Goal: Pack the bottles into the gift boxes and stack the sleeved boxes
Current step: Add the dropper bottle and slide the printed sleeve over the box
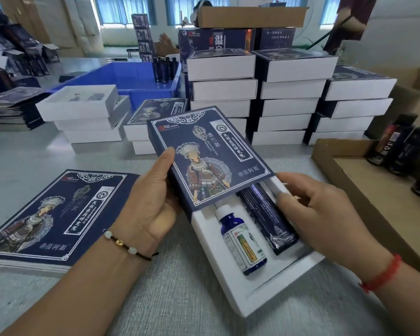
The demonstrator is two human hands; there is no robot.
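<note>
Head view. A white tray (252,294) is held above the grey table (34,151), half inside a dark blue printed sleeve (211,154). The tray's long axis runs from near right to far left, and the sleeve lies along the same line, covering the far half. In the open near half sit a small blue bottle (243,241) with a white cap and, just to its right, a long dark packet (267,219); both lie lengthwise in their own slots.

The left hand (153,200) clasps the sleeve's left edge, thumb on the printed face and fingers underneath. The right hand (320,209) grips the tray's right wall, fingers curled over the rim beside the packet, near the sleeve's mouth.

The coming move is judged to be a slide along that shared axis: tray pushed far-left, or sleeve drawn near-right, until the two close. The right hand is the nearer to the exposed end.

Flat sleeves (51,219) lie near left. Finished boxes (289,93) are stacked at the far side, well apart from the hands; the right-hand stack is lowest.
</note>
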